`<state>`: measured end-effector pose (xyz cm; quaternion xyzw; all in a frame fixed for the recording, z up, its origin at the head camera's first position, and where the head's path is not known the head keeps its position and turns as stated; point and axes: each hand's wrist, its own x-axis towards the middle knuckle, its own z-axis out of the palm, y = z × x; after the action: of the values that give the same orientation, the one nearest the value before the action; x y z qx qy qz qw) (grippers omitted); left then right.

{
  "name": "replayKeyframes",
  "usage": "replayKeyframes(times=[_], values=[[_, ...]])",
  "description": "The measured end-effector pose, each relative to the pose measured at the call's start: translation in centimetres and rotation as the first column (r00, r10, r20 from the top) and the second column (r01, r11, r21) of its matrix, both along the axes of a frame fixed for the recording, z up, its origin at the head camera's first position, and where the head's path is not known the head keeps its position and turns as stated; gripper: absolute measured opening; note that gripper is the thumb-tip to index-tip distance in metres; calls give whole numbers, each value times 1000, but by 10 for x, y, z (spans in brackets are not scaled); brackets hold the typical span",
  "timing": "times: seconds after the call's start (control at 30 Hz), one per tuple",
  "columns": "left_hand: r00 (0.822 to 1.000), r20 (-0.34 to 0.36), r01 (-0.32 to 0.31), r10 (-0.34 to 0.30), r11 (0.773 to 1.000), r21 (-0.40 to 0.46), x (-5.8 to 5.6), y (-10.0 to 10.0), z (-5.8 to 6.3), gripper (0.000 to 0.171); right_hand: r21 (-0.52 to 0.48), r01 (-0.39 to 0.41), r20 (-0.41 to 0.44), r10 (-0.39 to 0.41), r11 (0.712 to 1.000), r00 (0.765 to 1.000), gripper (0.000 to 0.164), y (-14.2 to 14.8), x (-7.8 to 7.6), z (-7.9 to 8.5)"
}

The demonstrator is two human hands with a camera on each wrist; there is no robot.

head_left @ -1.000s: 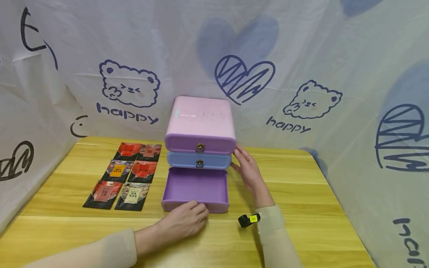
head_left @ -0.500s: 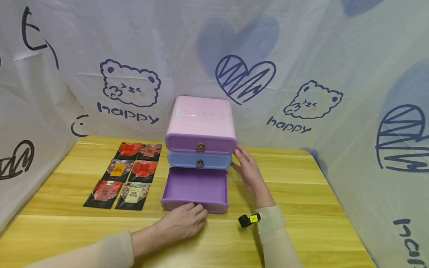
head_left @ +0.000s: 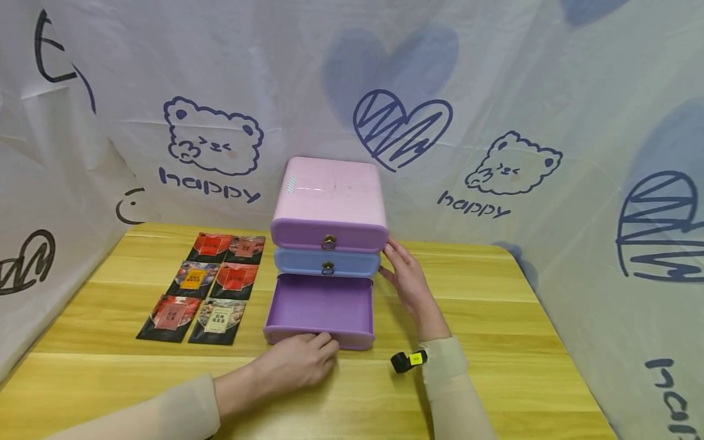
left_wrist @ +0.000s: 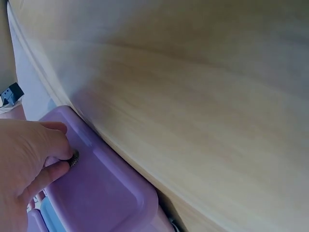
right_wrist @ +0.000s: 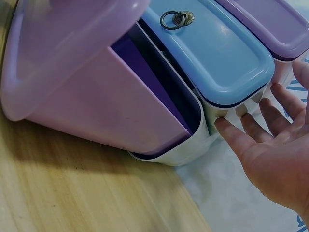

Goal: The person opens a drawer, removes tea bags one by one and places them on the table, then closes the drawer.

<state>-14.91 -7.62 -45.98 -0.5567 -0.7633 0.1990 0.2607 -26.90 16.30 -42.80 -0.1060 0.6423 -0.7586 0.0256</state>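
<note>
A small drawer cabinet (head_left: 335,189) with a pink top stands at the table's back. Its bottom purple drawer (head_left: 321,305) is pulled out, with nothing inside. My left hand (head_left: 299,363) is at that drawer's front; in the left wrist view its thumb and finger pinch the metal ring pull (left_wrist: 74,158), mostly covered by them. The blue middle drawer (head_left: 308,261) and the purple top drawer (head_left: 297,235) are closed. My right hand (head_left: 407,278) lies along the cabinet's right side, its extended fingertips (right_wrist: 221,124) touching the wall beside the blue drawer.
Several flat food sachets (head_left: 192,280) in black and red lie in two columns left of the cabinet. A printed cloth (head_left: 308,79) hangs behind the wooden table (head_left: 484,342). On the right wrist sits a black camera (head_left: 401,363).
My left hand has shifted very slightly left at the drawer front. The right hand, cabinet and sachets stay where they were.
</note>
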Motion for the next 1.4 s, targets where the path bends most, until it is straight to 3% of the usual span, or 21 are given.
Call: replayKeyframes(times=[0.7,1.0,1.4], values=[[998,60,-11,8,999,38,-5,0,6,15,6,9,19,-9,1000,1000,50,-1,0,0],[997,66,-32,29,998,45,-11,0,5,14,-4,5,16,-5,1000,1000,51,-1,0,1],[990,125,-84,73,992,92,-25,2,3,17,-11,4,17,-4,1000,1000,51,0,-1,0]])
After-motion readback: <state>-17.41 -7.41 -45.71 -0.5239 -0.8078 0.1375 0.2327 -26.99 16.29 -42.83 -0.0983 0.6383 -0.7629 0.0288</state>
